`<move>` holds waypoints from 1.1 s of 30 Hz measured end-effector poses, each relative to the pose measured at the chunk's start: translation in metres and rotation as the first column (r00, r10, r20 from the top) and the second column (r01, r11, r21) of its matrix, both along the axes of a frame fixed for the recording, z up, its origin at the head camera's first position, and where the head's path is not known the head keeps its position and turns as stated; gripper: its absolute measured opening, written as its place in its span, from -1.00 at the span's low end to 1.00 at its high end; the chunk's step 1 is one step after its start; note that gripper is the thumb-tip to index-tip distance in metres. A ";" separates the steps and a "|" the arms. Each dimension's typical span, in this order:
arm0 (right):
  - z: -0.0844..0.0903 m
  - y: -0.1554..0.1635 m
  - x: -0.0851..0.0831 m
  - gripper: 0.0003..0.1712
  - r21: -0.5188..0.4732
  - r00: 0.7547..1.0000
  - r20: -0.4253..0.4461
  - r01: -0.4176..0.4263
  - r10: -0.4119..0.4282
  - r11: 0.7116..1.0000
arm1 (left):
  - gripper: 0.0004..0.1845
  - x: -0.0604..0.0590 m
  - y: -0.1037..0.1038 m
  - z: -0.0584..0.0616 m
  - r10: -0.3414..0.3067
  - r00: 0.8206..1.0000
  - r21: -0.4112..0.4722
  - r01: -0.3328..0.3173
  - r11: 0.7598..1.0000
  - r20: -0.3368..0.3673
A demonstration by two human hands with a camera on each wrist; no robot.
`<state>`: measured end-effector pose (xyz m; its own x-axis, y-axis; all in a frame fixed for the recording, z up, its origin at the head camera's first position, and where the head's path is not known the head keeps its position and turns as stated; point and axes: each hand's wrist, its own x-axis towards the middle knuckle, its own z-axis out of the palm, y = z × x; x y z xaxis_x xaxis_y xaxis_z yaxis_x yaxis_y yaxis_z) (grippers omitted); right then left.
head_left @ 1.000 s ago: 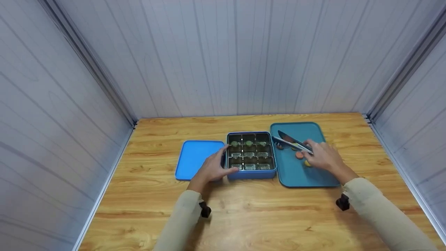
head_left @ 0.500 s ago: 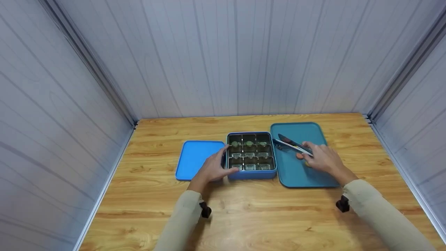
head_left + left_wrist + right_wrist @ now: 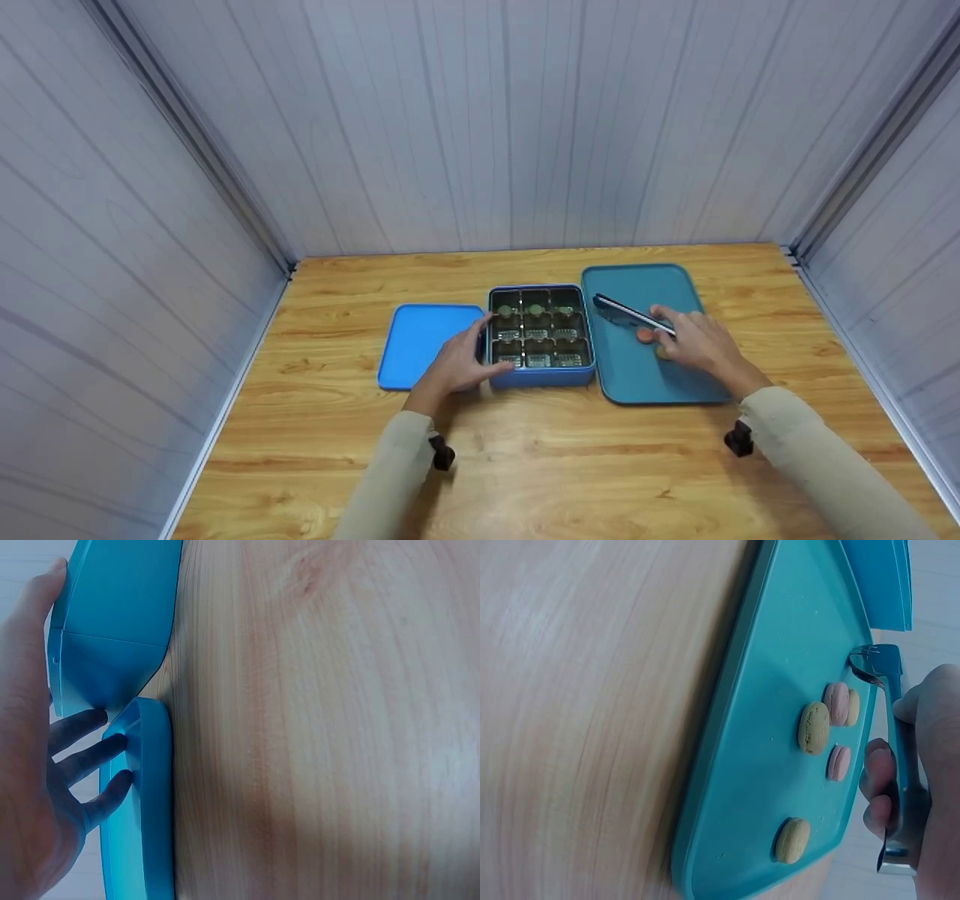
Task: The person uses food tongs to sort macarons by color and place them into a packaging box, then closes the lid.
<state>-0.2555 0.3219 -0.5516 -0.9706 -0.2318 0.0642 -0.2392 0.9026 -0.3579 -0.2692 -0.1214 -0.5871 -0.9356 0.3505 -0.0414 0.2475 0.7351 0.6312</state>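
Observation:
My right hand (image 3: pixel 694 337) holds tongs (image 3: pixel 904 757) over the teal tray (image 3: pixel 637 382). Their two arms are close together, and one tip has metal prongs. Between the tips I see no macaron. On the tray in the right wrist view lie a green macaron (image 3: pixel 814 727), a pink macaron (image 3: pixel 836 701) beside a yellowish one, another pink macaron (image 3: pixel 838 763) and a yellow macaron (image 3: pixel 791 840). With relaxed fingers, my left hand (image 3: pixel 457 360) rests against the left front corner of the blue box (image 3: pixel 540 377). Green macarons (image 3: pixel 535 309) sit in its back compartments.
A blue lid (image 3: pixel 427 337) lies on the wooden table (image 3: pixel 555 457) left of the box, partly under my left hand's fingers. The box and tray stand close side by side. Pale panel walls (image 3: pixel 480 127) enclose the table at the back and both sides.
The tongs' spread arms have come together over the tray, the dark far arm swinging towards the near one. My right hand has barely moved, and my left hand stays at the box.

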 end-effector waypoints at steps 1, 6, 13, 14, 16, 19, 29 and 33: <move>0.000 0.000 0.000 -0.57 0.000 1.000 0.003 0.003 -0.003 1.000 | 0.19 0.000 0.000 0.000 0.001 1.000 0.000 -0.001 1.000 0.001; -0.001 0.002 0.002 -0.53 -0.013 1.000 -0.014 -0.004 0.003 1.000 | 0.18 0.001 0.000 0.001 0.011 1.000 -0.006 -0.011 1.000 0.018; 0.006 0.004 -0.001 -0.58 -0.001 1.000 -0.010 -0.002 0.002 1.000 | 0.19 0.000 0.000 0.000 0.012 1.000 -0.009 -0.012 1.000 0.023; 0.008 0.005 -0.001 -0.61 0.002 1.000 -0.008 0.002 -0.002 1.000 | 0.19 0.000 0.000 0.000 0.011 1.000 -0.009 -0.011 1.000 0.023; 0.012 0.005 -0.003 -0.63 0.005 1.000 -0.005 0.012 -0.012 1.000 | 0.19 0.001 0.000 0.000 0.011 1.000 -0.008 -0.011 1.000 0.022; 0.018 0.006 -0.005 -0.67 0.007 1.000 0.000 0.018 -0.018 1.000 | 0.20 0.001 -0.001 0.000 0.014 1.000 -0.004 -0.014 1.000 0.023; 0.027 0.008 -0.006 -0.73 0.007 0.999 -0.035 -0.014 0.014 1.000 | 0.21 0.001 -0.001 0.000 0.006 1.000 -0.008 -0.006 1.000 0.029; 0.033 0.006 -0.005 -0.74 -0.003 0.999 -0.049 -0.019 0.018 1.000 | 0.20 0.000 -0.001 0.000 0.008 1.000 -0.005 -0.007 1.000 0.028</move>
